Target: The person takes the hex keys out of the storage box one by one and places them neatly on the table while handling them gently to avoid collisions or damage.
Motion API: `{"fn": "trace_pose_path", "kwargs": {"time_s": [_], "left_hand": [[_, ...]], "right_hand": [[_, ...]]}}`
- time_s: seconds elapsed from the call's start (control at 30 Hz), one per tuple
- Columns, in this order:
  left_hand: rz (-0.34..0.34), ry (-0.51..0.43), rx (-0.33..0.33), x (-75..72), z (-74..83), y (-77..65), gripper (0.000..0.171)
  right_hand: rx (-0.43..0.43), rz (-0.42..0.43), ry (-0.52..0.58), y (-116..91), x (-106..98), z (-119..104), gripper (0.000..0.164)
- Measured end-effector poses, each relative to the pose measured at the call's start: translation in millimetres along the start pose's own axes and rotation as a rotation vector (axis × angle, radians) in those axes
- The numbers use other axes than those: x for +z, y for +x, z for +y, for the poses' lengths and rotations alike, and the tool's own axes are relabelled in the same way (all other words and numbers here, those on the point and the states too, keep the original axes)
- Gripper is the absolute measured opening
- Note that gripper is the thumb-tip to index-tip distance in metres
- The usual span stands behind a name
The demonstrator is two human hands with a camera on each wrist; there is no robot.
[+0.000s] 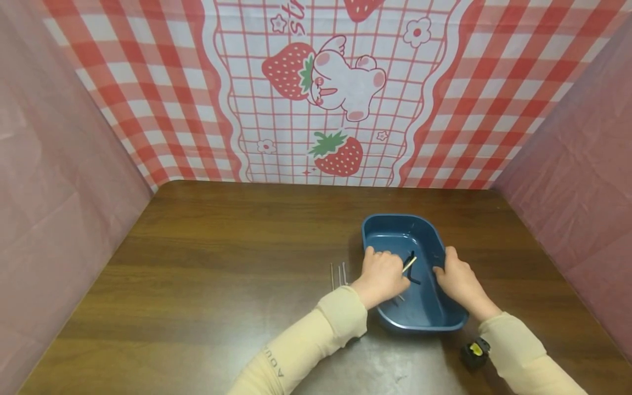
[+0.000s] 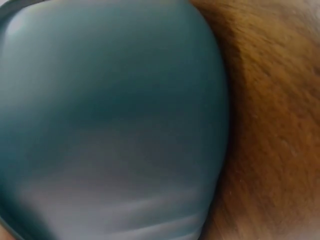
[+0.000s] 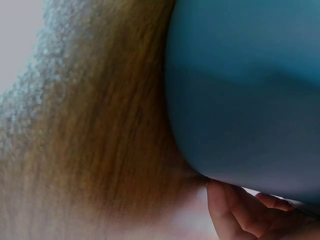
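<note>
A blue plastic tub [image 1: 412, 318] with rounded corners sits on the right part of the table. My left hand [image 1: 382, 277] grips its left rim, and my right hand [image 1: 459, 280] holds the right rim with the thumb at the inner side. Inside the tub lie a black hex key [image 1: 411, 277] and a gold-coloured one [image 1: 409, 264], partly hidden by the left hand. The left wrist view is filled by the tub's outer wall [image 2: 125, 100]. Curled fingers [image 3: 245, 210] of the right hand are under the tub's edge in the right wrist view.
Several thin metal hex keys [image 1: 339, 276] lie on the brown wooden table [image 1: 222, 263], just left of the tub. A small black device with a yellow spot [image 1: 475, 354] is beside the right sleeve. A strawberry-print cloth [image 1: 316, 109] hangs behind the table, with pink cloth at both sides.
</note>
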State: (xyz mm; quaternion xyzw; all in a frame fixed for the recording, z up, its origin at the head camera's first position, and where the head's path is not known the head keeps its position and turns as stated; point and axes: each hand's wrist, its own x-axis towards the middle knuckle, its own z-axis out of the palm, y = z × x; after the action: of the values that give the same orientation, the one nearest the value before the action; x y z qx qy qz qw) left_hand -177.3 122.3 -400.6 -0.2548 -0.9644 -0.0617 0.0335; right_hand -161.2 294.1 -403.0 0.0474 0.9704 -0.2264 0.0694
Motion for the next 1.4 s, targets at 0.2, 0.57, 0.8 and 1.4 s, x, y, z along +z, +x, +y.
{"fn": "trace_pose_path", "kwargs": {"time_s": [0.2, 0.57, 0.8, 1.4], "left_hand": [[-0.004, -0.052, 0.01, -1.9, -1.9, 0.6, 0.032], [-0.012, -0.191, 0.031, -10.1, -7.7, 1.5, 0.034], [0.022, -0.291, 0.049, -18.9, -11.1, 0.4, 0.042], [0.129, -0.291, 0.053, -37.3, -16.1, -8.8, 0.027]], "right_hand": [[0.007, -0.004, 0.007, 1, 1, 1, 0.051], [0.008, -0.001, -0.008, 2, 1, 0, 0.051], [0.012, -0.005, -0.009, 1, 0, 0, 0.054], [-0.015, 0.013, -0.011, 2, 0, 1, 0.052]]}}
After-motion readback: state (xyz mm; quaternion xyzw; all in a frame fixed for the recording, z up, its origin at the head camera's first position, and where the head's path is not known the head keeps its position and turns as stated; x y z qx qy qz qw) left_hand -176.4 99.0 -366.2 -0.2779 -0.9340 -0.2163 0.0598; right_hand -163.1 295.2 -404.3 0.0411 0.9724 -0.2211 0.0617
